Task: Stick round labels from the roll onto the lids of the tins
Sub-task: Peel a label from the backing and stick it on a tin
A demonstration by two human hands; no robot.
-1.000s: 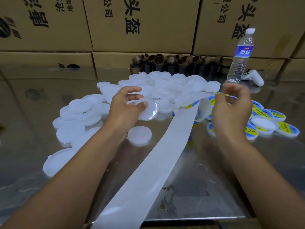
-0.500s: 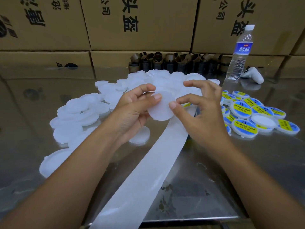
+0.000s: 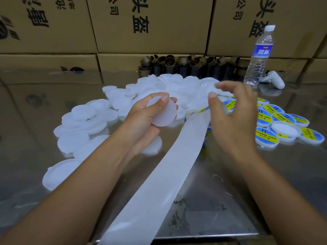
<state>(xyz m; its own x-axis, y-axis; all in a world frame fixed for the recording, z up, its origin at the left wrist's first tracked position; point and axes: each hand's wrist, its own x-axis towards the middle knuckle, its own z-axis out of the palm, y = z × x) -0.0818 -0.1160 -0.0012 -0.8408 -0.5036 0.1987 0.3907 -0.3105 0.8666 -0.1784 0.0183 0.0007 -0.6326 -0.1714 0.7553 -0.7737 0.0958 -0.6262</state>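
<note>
2 hands are over the bench (image 3: 247, 200): the left hand (image 3: 141, 124) grips 1 plain white lid (image 3: 164, 114), thumb across its face and fingers curled behind, while the right hand (image 3: 235, 121) hangs just beside it, thumb and fingers apart and loosely bent, pinching nothing visible. Under the right hand the backing strip (image 3: 159, 183) runs from the label roll (image 3: 200, 110) toward the person. Unlabelled lids (image 3: 92, 117) lie beyond and outside the left hand, labelled lids (image 3: 267, 137) outside the right.

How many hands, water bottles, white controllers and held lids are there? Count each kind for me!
Hands: 2 (left hand, right hand)
Water bottle: 1
White controller: 1
Lid held in the left hand: 1
Total: 5
</note>
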